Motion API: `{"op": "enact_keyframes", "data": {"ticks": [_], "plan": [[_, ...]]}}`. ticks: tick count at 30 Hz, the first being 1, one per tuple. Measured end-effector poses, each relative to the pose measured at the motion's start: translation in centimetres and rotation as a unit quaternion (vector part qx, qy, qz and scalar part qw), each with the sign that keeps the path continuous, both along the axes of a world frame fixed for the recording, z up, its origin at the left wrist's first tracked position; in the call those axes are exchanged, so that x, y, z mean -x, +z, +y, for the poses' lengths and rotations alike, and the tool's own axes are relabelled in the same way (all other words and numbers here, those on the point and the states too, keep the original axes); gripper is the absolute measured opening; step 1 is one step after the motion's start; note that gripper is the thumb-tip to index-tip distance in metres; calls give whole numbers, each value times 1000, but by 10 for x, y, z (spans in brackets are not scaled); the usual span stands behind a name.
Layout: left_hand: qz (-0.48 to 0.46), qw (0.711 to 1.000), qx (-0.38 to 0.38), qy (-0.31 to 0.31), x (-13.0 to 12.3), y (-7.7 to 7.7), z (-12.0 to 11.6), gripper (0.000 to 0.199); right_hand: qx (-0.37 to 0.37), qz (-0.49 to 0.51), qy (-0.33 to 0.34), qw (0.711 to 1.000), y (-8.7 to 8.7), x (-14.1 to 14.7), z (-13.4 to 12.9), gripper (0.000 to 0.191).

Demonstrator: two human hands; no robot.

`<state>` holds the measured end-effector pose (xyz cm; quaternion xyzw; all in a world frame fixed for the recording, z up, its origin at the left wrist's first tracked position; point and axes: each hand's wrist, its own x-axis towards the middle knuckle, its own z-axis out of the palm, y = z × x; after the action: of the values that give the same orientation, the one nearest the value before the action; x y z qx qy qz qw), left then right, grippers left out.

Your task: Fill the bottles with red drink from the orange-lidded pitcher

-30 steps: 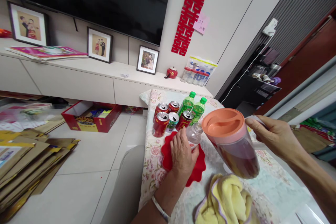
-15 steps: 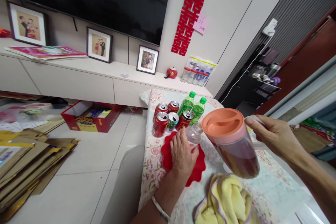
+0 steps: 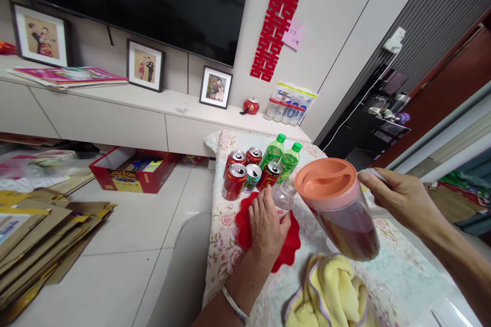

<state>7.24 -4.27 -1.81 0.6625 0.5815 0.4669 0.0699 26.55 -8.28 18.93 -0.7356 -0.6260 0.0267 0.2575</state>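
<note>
Over a red scalloped mat (image 3: 291, 248), my left hand (image 3: 266, 222) is wrapped round a clear, uncapped bottle (image 3: 284, 194). My right hand (image 3: 395, 194) grips the handle of a clear pitcher (image 3: 341, 214) with an orange lid. Dark brownish liquid lies in the pitcher, which is tilted so that its lid side leans toward the bottle. The lid's edge is close to the bottle's mouth; whether they touch and whether liquid flows, I cannot tell. A yellow cloth (image 3: 330, 294) is bunched on the table below the pitcher.
Several drink cans (image 3: 235, 182) and two green-capped bottles (image 3: 289, 161) stand behind my left hand on the flowered tablecloth (image 3: 226, 225). Flattened cardboard (image 3: 49, 245) and a red box (image 3: 132, 173) lie on the floor at left. A low cabinet (image 3: 126, 112) runs behind the table.
</note>
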Motion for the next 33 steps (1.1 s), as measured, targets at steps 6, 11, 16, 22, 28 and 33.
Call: {"op": "enact_keyframes", "data": {"ticks": [6, 11, 16, 22, 28, 33], "plan": [[2, 1000, -2, -4, 0, 0, 0, 77, -2, 4, -1, 1000, -1, -1, 0, 67], [0, 1000, -1, 0, 0, 0, 0, 77, -11, 4, -4, 1000, 0, 1, 0, 68], [3, 1000, 4, -5, 0, 0, 0, 77, -7, 2, -2, 1000, 1, 2, 1, 68], [3, 1000, 0, 0, -1, 1, 0, 77, -17, 3, 0, 1000, -1, 0, 1, 67], [7, 1000, -3, -3, 0, 1, 0, 77, -18, 2, 2, 1000, 1, 4, 0, 67], [7, 1000, 1, 0, 0, 0, 0, 76, -13, 1, 6, 1000, 1, 3, 1, 67]]}}
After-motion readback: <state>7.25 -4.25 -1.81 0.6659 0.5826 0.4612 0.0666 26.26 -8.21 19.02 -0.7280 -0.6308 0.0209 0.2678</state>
